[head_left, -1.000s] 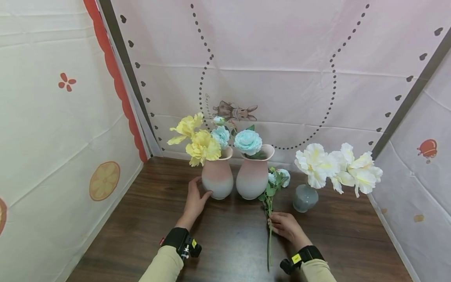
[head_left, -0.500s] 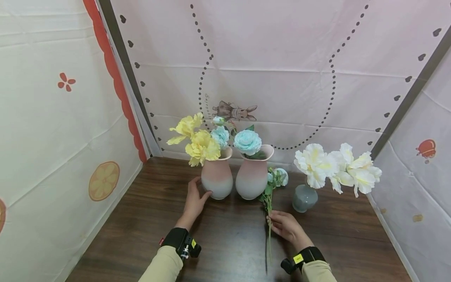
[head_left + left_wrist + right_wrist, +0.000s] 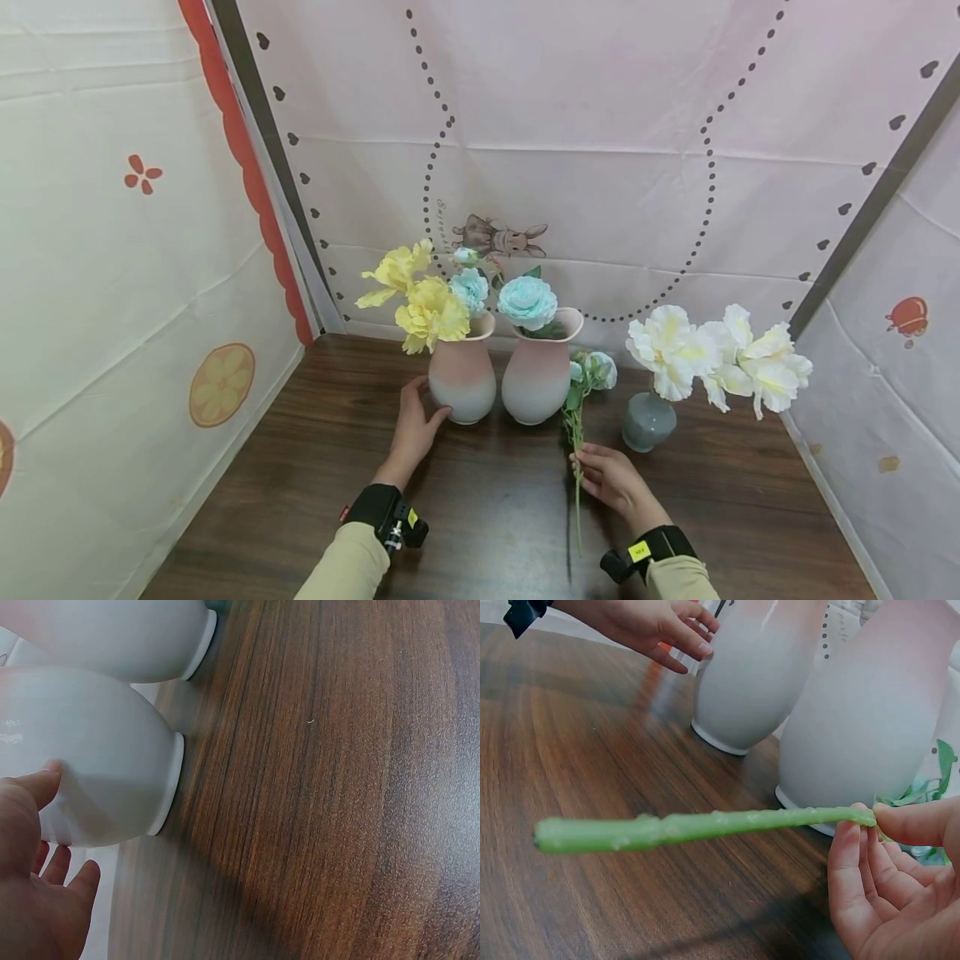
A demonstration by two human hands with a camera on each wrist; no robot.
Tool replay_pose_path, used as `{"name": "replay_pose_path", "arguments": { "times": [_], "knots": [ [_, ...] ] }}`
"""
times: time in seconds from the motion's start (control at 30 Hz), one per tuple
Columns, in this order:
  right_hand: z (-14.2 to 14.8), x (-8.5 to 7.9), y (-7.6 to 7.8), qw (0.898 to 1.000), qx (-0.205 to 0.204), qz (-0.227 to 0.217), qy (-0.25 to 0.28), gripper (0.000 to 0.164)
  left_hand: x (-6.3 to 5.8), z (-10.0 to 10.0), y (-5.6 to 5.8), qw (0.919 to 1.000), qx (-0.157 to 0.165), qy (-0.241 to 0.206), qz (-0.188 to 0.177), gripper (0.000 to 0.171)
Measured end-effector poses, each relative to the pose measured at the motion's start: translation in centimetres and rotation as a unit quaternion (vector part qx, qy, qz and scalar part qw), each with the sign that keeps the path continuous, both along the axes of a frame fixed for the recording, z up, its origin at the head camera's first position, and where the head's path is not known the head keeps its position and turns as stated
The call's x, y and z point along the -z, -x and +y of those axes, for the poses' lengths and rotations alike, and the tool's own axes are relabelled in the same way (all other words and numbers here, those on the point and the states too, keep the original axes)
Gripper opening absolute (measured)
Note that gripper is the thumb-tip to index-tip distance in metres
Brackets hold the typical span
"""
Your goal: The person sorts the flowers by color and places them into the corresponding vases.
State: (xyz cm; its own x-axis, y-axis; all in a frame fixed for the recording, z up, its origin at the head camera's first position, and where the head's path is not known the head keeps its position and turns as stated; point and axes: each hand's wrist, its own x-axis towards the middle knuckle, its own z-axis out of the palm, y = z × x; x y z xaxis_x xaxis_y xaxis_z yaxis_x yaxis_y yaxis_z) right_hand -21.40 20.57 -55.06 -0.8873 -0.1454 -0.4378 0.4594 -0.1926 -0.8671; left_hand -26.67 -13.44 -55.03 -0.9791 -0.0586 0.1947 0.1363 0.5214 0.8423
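Note:
My right hand [image 3: 611, 479] pinches the green stem of a pale blue artificial flower [image 3: 600, 371] between thumb and fingertips. In the right wrist view the bare stem [image 3: 705, 829] reaches toward the camera. Two pink-and-white vases stand side by side. My left hand [image 3: 415, 433] rests loosely against the left vase [image 3: 463, 387], with the thumb on its lower front and relaxed fingers at its side. That vase holds yellow flowers [image 3: 433, 312] and light blue ones [image 3: 470, 289]. The right vase [image 3: 535, 387] holds a big light blue flower [image 3: 528, 302].
A small grey-blue vase [image 3: 649, 423] with large white flowers [image 3: 720, 354] stands to the right of my right hand. The dark wooden table [image 3: 480, 508] meets a patterned pink cloth backdrop [image 3: 585, 200] behind the vases. White cloth hangs at both sides.
My right hand has lifted the flower stem slightly off its earlier position and shifted it a little up the table. My left hand and the vases have stayed put.

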Motion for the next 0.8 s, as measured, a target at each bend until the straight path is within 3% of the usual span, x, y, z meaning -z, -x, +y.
{"name": "replay_pose_path", "arguments": {
  "times": [0.3, 0.8],
  "knots": [
    [0.0, -1.0, 0.0, 1.0, -0.016, 0.019, 0.004, 0.045, -0.2, 0.0, -0.1, 1.0, -0.001, -0.003, -0.005, 0.069],
    [-0.4, -3.4, 0.1, 0.998, -0.025, 0.056, 0.023, 0.043, 0.2, -0.1, 0.1, 1.0, -0.001, 0.003, 0.003, 0.069]
  ]
}}
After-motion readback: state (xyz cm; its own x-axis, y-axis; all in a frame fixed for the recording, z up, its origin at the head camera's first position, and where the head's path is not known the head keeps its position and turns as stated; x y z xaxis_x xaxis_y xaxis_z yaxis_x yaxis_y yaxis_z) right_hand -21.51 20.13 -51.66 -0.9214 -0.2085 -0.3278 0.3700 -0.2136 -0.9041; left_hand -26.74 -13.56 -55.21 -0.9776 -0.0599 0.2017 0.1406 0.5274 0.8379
